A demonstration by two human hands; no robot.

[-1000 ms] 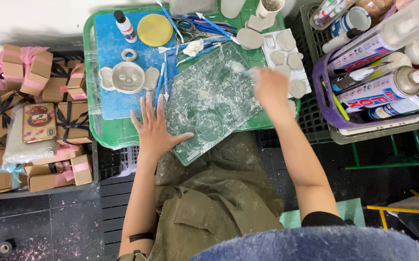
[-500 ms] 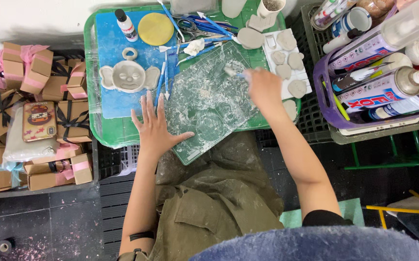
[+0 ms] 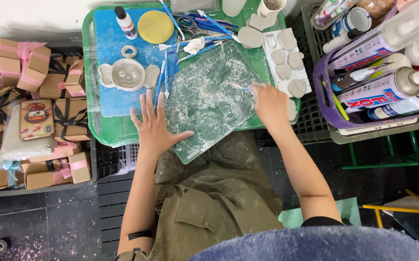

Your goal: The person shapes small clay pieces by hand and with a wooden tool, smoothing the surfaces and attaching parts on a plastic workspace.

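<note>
Single head-worn view, looking almost straight down from above onto lap and work surface; close range, both forearms in frame from bottom edge up to left hand (image 3: 155, 129) and right hand (image 3: 269, 103) over green tray (image 3: 104, 133); side crates cropped at edges; no second view to compare

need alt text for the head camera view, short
Seen from above, a person's left hand lies flat on a clay-smeared green cutting mat while the right hand scrapes it with a small tool. A grey clay elephant face lies beside it.
</note>
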